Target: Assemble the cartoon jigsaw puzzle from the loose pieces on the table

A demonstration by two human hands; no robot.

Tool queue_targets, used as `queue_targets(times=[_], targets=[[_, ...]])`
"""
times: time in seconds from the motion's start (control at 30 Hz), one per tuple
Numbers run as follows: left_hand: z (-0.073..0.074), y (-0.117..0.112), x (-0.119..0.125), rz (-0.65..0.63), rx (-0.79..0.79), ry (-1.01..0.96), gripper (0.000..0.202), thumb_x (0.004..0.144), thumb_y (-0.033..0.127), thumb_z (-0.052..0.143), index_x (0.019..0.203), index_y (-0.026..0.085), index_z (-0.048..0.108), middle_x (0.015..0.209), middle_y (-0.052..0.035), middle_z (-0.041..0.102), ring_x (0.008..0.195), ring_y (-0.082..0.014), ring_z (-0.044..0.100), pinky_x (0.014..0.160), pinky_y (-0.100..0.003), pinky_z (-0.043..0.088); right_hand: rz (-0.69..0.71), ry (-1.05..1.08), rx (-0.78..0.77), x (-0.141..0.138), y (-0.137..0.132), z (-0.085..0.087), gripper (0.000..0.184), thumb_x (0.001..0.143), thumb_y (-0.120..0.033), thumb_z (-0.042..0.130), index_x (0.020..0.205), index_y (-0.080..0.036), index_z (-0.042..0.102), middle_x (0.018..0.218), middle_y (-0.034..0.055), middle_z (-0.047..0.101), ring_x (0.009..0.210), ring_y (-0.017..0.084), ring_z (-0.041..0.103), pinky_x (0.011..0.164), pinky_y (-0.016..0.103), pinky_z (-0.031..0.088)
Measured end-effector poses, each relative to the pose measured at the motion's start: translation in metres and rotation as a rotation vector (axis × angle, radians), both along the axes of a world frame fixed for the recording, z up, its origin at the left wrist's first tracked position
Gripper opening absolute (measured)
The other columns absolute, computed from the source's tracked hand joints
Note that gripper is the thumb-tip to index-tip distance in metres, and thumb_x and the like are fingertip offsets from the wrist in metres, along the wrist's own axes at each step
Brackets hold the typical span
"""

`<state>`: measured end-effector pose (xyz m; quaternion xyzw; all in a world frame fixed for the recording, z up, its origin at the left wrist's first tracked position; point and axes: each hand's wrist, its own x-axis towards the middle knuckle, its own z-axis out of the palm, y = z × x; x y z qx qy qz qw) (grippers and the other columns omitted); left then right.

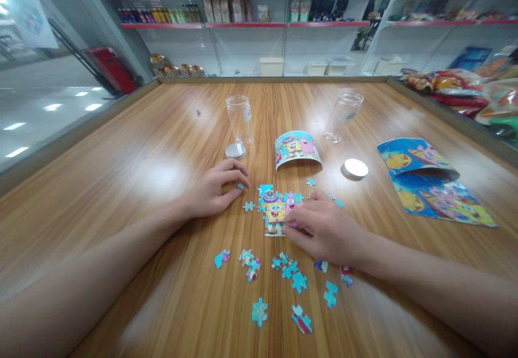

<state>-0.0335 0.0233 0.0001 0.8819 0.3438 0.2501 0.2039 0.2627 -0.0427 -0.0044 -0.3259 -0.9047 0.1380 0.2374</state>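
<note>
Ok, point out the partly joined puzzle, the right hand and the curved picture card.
Partly joined puzzle [275, 211], head view: on the yellow figure.
Right hand [327, 227], head view: back of the hand.
Curved picture card [297, 147], head view: middle of its printed face.

- The bare left forearm reaches in from the lower left, slanting forward and inward.
- Its left wrist is nearly straight.
- The left hand is loosely curved, its left fingers bent above the left thumb, with a gap between.
- The bare right forearm slants in from the lower right.
- The right hand is back up, lower than the left, its right index finger and right thumb pointing inward, the other fingers curled.
</note>
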Motion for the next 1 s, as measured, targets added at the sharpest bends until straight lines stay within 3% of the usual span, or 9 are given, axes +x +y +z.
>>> queue_targets(times=[0.17, 0.43, 0.63, 0.8, 1.0], targets=[[-0.008, 0.006, -0.003, 0.194, 0.048, -0.044, 0.018, 0.087, 0.012, 0.052, 0.090, 0.018, 0.069, 0.106, -0.0071, 0.059, 0.102, -0.0194, 0.060, 0.095, -0.037, 0.048, 0.042, 0.061, 0.035, -0.001, -0.001, 0.004, 0.018, 0.094, -0.024, 0.053, 0.081, -0.018, 0.065, 0.068, -0.0001, 0.069, 0.064, 0.013, 0.061, 0.077, 0.034, 0.032], [-0.010, 0.007, -0.004, 0.154, 0.075, 0.025, 0.017, 0.083, 0.012, 0.055, 0.084, 0.019, 0.071, 0.104, -0.0061, 0.059, 0.103, -0.0191, 0.059, 0.097, -0.036, 0.047, 0.033, 0.115, 0.085, 0.001, -0.002, 0.006, 0.017, 0.092, -0.021, 0.055, 0.078, -0.018, 0.064, 0.065, -0.0010, 0.065, 0.060, 0.013, 0.058, 0.073, 0.035, 0.034], [-0.005, 0.007, -0.007, 0.118, 0.053, 0.052, 0.014, 0.085, 0.015, 0.055, 0.088, 0.018, 0.069, 0.108, -0.0065, 0.058, 0.104, -0.0199, 0.058, 0.098, -0.037, 0.046, -0.149, 0.271, 0.193, 0.007, 0.003, 0.011, 0.015, 0.087, -0.021, 0.059, 0.073, -0.019, 0.063, 0.051, -0.0044, 0.049, 0.049, 0.011, 0.040, 0.064, 0.032, 0.035], [0.002, 0.010, -0.013, -0.004, 0.004, 0.133, 0.015, 0.087, 0.025, 0.060, 0.100, 0.019, 0.064, 0.115, -0.0083, 0.055, 0.111, -0.0212, 0.055, 0.102, -0.037, 0.045, -0.220, 0.284, 0.161, 0.007, 0.008, 0.009, 0.019, 0.086, -0.021, 0.059, 0.067, -0.019, 0.059, 0.051, -0.0044, 0.044, 0.051, 0.011, 0.039, 0.062, 0.030, 0.035], [-0.007, 0.006, -0.002, 0.100, 0.045, 0.145, 0.021, 0.090, 0.037, 0.062, 0.100, 0.019, 0.063, 0.115, -0.0088, 0.055, 0.109, -0.0221, 0.055, 0.101, -0.042, 0.045, -0.154, 0.195, 0.120, 0.004, 0.008, 0.006, 0.022, 0.089, -0.022, 0.057, 0.068, -0.018, 0.062, 0.052, -0.0044, 0.045, 0.052, 0.011, 0.038, 0.066, 0.030, 0.035]])
